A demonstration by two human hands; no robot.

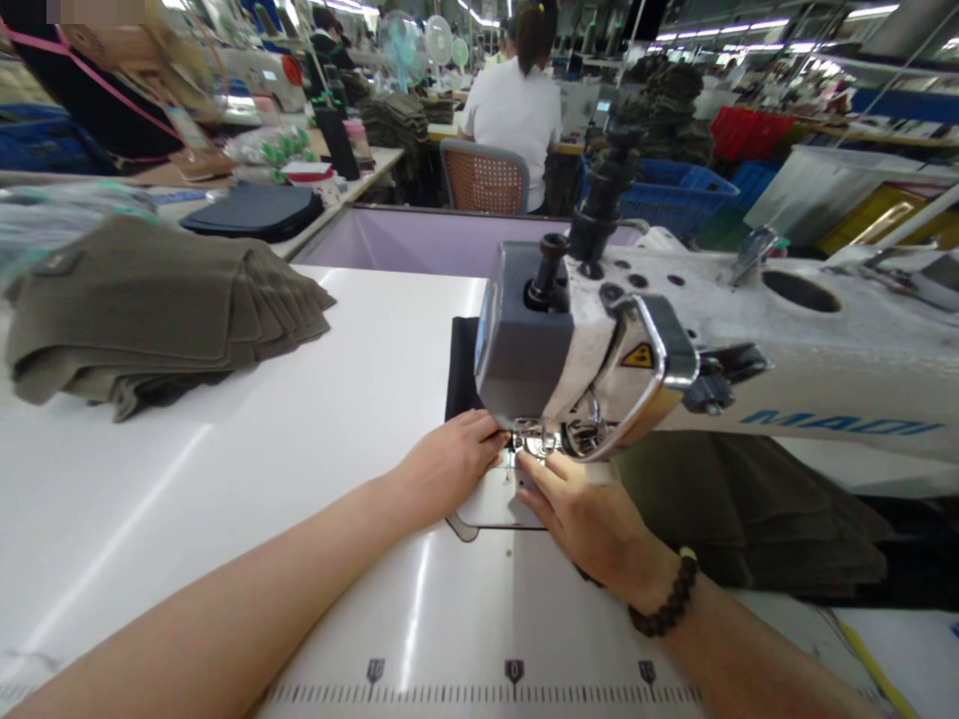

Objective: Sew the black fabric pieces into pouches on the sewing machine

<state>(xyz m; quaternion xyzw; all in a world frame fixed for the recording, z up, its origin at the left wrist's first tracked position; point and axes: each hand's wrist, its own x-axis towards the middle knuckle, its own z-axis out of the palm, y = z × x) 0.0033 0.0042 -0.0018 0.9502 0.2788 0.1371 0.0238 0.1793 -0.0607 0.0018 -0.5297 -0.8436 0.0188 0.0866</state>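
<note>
We see both hands at the needle area of the sewing machine (599, 350), just right of the frame's centre. The left hand (450, 461) lies knuckles-up on the white table (300, 419), its fingers (490, 431) held together and curled toward the presser foot (537, 439); whether they pinch anything we cannot tell, since the machine head hides the tips. The right hand (580, 514), with a bead bracelet (670, 599) at the wrist, reaches in from the lower right, index finger extended and touching the metal just under the foot, the other fingers loosely folded.

No fabric shows under the foot: the pale needle plate (490, 504) is bare in front of the hands. A piece of black cloth (461, 369) lies flat behind the left hand, partly under the machine head.

Material status, as we judge it: a stack of folded olive-brown pieces (157, 310) sits in the upper left of the frame, well apart from the hands, and a second olive-brown pile (749, 509) lies to the right beneath the machine arm. Which pile is sewn and which is waiting we cannot tell. With nothing under the needle, we judge the moment to fall between pieces or during attention to the foot or needle, with stitching not in progress.

A ruler scale (513, 689) runs along the table's lower edge. Another person in a white shirt (516, 110) sits at upper centre, back turned.
</note>
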